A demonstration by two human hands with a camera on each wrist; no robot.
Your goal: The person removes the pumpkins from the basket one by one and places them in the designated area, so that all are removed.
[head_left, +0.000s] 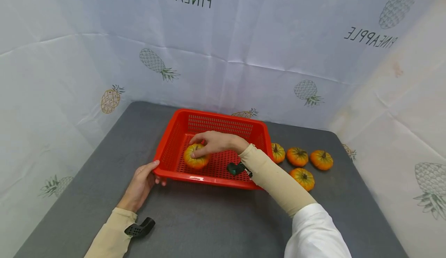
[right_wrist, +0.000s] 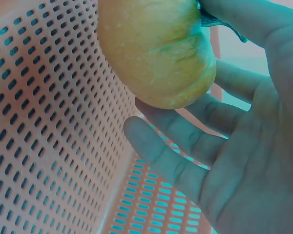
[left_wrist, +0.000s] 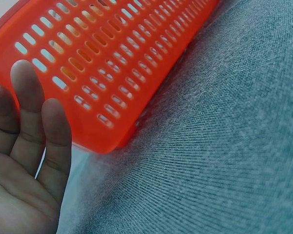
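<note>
My right hand [head_left: 217, 141] reaches into a red plastic basket [head_left: 209, 178] and holds a small orange-yellow pumpkin [head_left: 198, 163] in its left part. Thumb and fingers lie around the pumpkin [right_wrist: 156, 53] in the right wrist view, close to the perforated basket surface. At the basket's near left corner, my left hand [head_left: 141, 184] grips the rim, thumb on top and fingers beneath it. The left wrist view has the fingers [left_wrist: 27, 92] against the slotted outer wall [left_wrist: 95, 63]; the thumb is hidden there.
Several more small pumpkins [head_left: 297, 156] sit on the dark grey table [head_left: 216, 219] to the basket's right, one partly hidden behind its wall. White cloth [head_left: 223, 37] printed with pineapples hangs around the table's back and sides.
</note>
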